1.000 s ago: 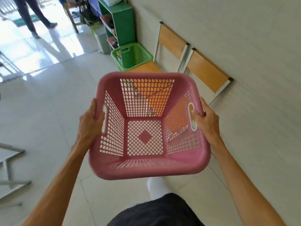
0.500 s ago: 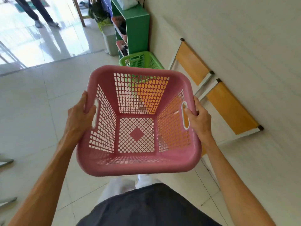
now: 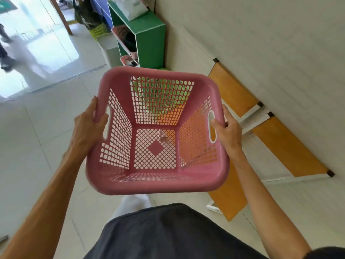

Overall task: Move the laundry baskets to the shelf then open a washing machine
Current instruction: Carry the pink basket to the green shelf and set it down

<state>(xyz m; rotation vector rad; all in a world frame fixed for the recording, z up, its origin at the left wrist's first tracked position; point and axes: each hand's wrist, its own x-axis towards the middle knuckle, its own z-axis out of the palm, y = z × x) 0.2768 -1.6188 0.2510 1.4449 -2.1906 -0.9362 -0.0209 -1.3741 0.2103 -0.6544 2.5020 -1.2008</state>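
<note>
Closer now, the green shelf looms ahead; left hand and right hand grip the pink basket, so placing comes soon.

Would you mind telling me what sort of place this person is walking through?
Probably a shared laundry room or laundromat: a pink laundry basket is carried over tiled floor, a green shelf holds more baskets, and waiting chairs line the wall.

Bare forearms; dark shorts; possibly white sock.
</note>
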